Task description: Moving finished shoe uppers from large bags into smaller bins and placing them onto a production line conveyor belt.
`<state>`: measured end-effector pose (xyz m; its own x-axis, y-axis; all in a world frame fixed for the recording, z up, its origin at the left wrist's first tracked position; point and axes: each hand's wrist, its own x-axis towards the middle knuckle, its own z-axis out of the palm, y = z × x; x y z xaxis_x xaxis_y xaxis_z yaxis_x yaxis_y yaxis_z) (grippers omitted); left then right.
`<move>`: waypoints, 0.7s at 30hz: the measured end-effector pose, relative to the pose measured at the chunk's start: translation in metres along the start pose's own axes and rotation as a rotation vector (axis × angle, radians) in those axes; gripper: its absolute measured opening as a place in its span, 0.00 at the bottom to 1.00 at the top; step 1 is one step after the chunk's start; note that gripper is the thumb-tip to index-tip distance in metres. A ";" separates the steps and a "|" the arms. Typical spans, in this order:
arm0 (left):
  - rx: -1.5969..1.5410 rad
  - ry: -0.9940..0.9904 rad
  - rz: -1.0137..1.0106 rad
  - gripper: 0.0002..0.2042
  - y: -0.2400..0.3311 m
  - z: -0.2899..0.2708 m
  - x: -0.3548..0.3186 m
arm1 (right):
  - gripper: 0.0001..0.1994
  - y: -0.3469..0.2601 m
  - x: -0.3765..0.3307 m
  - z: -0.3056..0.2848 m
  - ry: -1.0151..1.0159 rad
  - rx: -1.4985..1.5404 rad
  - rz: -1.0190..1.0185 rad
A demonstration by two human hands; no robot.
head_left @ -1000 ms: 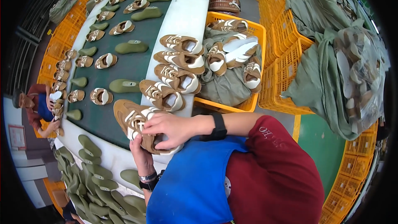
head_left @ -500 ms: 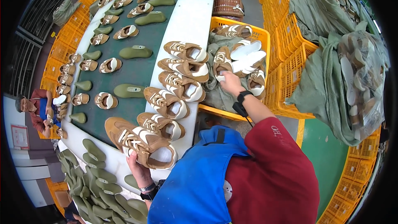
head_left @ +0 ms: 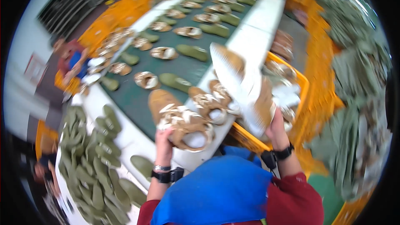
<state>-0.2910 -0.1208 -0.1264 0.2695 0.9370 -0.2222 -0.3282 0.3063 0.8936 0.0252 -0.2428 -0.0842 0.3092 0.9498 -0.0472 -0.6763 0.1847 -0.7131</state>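
In my left hand [head_left: 164, 141] is a brown sneaker [head_left: 180, 125] with white laces, its toe pointing away from me and its opening toward me. My right hand [head_left: 276, 126] grips a second brown sneaker [head_left: 265, 106] by the heel end. That shoe is raised and turned so its white sole [head_left: 239, 93] faces left; motion blurs it. Behind and between the two lie more laced brown shoes [head_left: 208, 104] on the white table edge, partly covered by the raised shoe.
A green conveyor belt [head_left: 129, 85] carries rows of shoes and olive shoe lasts [head_left: 191, 52]. More lasts [head_left: 93, 171] are heaped at the left. A yellow crate [head_left: 303, 96] with shoes stands at right, near stacked crates. Another person [head_left: 71, 60] works across the belt.
My right hand has lifted a sneaker out of the yellow crate and brought it up over the table edge. My left hand still holds its shoe. The whole view has swung right and tilted.
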 end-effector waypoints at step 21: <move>0.066 -0.072 -0.145 0.29 -0.003 -0.007 -0.060 | 0.25 0.091 -0.010 0.128 -1.646 -1.616 0.046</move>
<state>-0.3127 -0.1765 -0.1192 0.3748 0.8684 -0.3245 -0.2213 0.4237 0.8783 -0.1250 -0.2035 -0.0592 -0.8668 0.4256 -0.2600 0.4955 0.6753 -0.5463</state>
